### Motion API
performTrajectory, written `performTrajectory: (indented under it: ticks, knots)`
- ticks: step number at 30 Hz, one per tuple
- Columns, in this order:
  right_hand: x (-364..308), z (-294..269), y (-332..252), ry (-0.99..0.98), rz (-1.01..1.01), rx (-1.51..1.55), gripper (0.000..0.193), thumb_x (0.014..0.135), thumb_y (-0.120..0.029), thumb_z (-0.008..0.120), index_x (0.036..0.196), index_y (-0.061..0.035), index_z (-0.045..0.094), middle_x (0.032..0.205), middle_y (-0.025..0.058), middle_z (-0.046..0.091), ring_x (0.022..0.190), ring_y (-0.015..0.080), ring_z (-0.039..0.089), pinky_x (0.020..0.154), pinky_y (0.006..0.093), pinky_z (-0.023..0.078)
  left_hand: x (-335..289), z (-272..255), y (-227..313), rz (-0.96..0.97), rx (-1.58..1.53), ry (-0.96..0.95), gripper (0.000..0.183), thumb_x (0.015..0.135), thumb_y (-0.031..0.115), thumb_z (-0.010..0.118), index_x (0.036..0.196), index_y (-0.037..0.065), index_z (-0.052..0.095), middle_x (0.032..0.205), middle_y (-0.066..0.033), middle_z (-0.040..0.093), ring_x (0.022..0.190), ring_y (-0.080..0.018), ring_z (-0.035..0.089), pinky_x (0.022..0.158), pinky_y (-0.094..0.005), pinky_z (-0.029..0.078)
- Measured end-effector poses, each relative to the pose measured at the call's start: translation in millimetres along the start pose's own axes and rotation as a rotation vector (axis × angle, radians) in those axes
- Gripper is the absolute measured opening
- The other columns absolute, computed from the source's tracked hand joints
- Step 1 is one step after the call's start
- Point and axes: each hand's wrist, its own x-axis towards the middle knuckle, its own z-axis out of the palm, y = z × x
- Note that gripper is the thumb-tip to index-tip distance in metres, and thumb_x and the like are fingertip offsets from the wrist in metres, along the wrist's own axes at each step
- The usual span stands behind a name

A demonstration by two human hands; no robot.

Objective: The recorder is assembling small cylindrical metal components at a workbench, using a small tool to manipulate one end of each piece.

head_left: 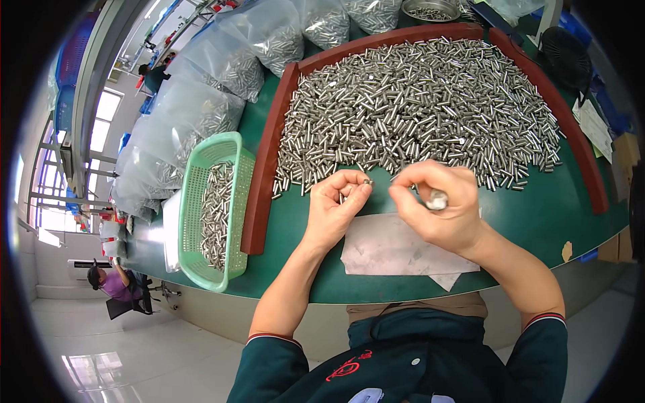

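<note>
A big heap of short metal pins covers the green tabletop in front of me. Just off the heap's near edge, my left hand pinches one small metal pin between thumb and forefinger; its other fingers are curled in. My right hand is closed a short way to the right, slightly blurred. A pale, shiny round end shows inside its curled fingers, but its kind is unclear. Below both hands lies a stained pale cloth.
Dark red wooden rails frame the heap. To the left stands a green plastic basket holding more pins. Clear plastic bags of pins line the back and left, with a metal bowl behind. A person sits far left.
</note>
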Motion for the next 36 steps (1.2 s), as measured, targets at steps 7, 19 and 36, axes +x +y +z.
performTrajectory:
  ticks: [7,19,36]
  knots:
    - [-5,13,18,-0.098,-0.054,-0.225,0.009,0.069,-0.007,0.062,0.078,-0.0069,0.058,0.06,0.0075,0.059,0.047,0.0207,0.056,0.04,0.0291,0.042,-4,4,6,-0.049,-0.05,-0.054,0.007,0.081,0.008,0.058,0.085,0.002,0.057,0.06,0.0096,0.048,0.052,0.0026,0.032,0.045,-0.0146,0.023]
    - [-5,16,16,-0.127,-0.034,-0.245,0.01,0.069,-0.005,0.062,0.077,-0.0072,0.057,0.061,0.0075,0.059,0.047,0.0214,0.057,0.039,0.0302,0.042,-5,3,9,-0.042,-0.035,-0.071,0.007,0.079,0.007,0.058,0.084,0.002,0.058,0.062,0.0078,0.049,0.055,0.0014,0.034,0.048,-0.015,0.027]
    - [-6,15,17,-0.137,-0.021,-0.218,0.009,0.069,-0.003,0.061,0.074,-0.0068,0.054,0.057,0.0075,0.057,0.044,0.0212,0.054,0.038,0.03,0.04,-6,3,12,-0.051,0.003,-0.083,0.008,0.079,0.007,0.058,0.083,0.0,0.057,0.062,0.0071,0.049,0.055,0.0018,0.036,0.048,-0.0146,0.028]
